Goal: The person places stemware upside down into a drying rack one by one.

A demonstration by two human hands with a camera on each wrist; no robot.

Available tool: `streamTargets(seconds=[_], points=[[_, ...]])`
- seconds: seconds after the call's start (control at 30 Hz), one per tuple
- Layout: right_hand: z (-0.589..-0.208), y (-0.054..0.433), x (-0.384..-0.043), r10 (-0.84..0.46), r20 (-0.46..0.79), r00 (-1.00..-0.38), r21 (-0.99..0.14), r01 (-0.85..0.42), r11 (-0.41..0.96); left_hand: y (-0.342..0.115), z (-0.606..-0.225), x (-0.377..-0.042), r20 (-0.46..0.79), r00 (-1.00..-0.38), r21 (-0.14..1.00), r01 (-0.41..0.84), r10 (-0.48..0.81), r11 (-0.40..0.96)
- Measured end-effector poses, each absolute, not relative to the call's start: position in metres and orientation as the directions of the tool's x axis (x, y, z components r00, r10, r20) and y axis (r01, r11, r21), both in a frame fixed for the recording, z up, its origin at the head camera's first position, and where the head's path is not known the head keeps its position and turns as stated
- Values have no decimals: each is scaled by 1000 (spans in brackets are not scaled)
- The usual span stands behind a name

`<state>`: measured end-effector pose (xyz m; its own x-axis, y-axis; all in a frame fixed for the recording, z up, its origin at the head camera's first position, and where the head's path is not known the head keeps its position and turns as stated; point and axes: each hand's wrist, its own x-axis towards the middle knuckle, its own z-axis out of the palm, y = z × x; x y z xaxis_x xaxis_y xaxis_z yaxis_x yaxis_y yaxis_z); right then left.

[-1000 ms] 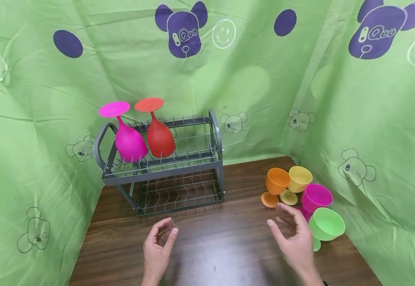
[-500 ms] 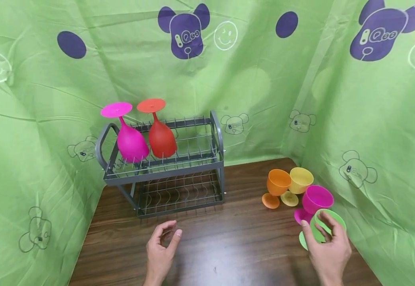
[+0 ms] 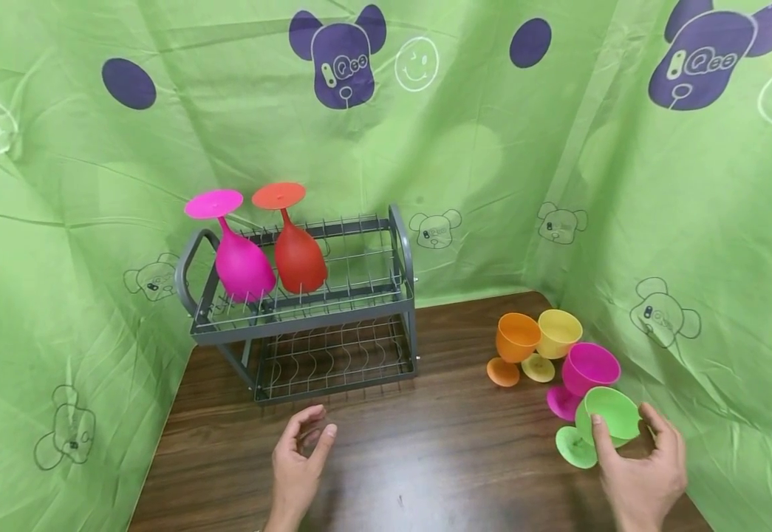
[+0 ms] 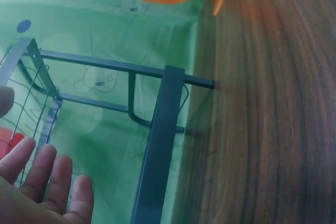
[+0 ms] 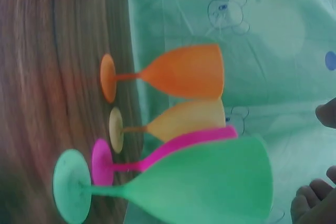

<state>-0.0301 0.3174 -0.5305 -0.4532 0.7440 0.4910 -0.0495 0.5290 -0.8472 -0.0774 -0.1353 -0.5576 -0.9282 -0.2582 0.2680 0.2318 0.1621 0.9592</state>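
My right hand (image 3: 645, 473) is at the green goblet (image 3: 608, 417), thumb in front of its bowl and fingers at the far right side. In the right wrist view the fingers (image 5: 312, 200) stand apart from the green bowl, with a gap between. The goblet stands upright on the table. My left hand (image 3: 299, 458) hovers before the rack, loosely curled and holding nothing. Behind the green goblet stand a magenta goblet (image 3: 592, 368), a yellow goblet (image 3: 558, 334) and an orange goblet (image 3: 517, 338), all upright.
A grey two-tier dish rack (image 3: 306, 321) stands at the back left of the wooden table (image 3: 425, 443). On its upper tier a pink goblet (image 3: 244, 266) and a red goblet (image 3: 299, 258) rest upside down. Green printed cloth (image 3: 465, 162) hangs behind and at both sides.
My right hand has moved right, from beside the goblets, past the front of the green goblet to its right side. The left hand has barely shifted, and the goblets stay where they were.
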Motion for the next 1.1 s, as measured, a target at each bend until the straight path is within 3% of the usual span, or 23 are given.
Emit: streamTargets(seconds=[0.2,0.53,0.87,1.1], points=[[-540,330,-24,815,384,-433,-902,12,431,-136,-556,-75,262,-926,963,233,-271,133],[-572,334,-30,833,146,-534,-958,134,254,-135,-556,-71,179,-947,982,158,-268,98],[-588,340,-36,827,53,-559,-963,191,191,-134,-556,-68,168,-953,984,150,-253,91],[-597,339,-39,825,43,-563,-988,97,118,-134,-555,-67,179,-953,983,160,-244,95]])
